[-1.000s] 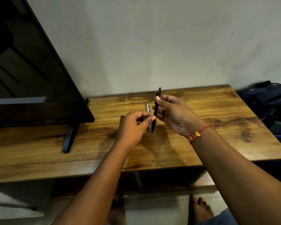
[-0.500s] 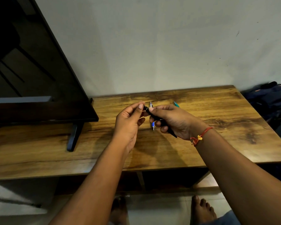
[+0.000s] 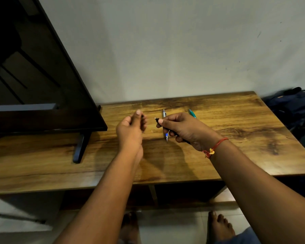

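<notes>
Right hand [image 3: 183,131] is gripping one black pen [image 3: 157,120] above the counter [image 3: 236,138]; left hand [image 3: 130,131], beside it, is curling round a small dark piece [image 3: 142,117]. Two more are lying on the counter: a blue-and-white pen [image 3: 166,136] beneath the right hand, and a teal pen [image 3: 192,113] just past it.

Your right hand [image 3: 181,127] covers most of the black pen [image 3: 157,119] and the lower half of the teal pen [image 3: 192,113]. You cannot tell what your left hand [image 3: 130,131] encloses in its curled fingers [image 3: 139,115]. The screen [image 3: 33,85] runs off the left edge.
</notes>
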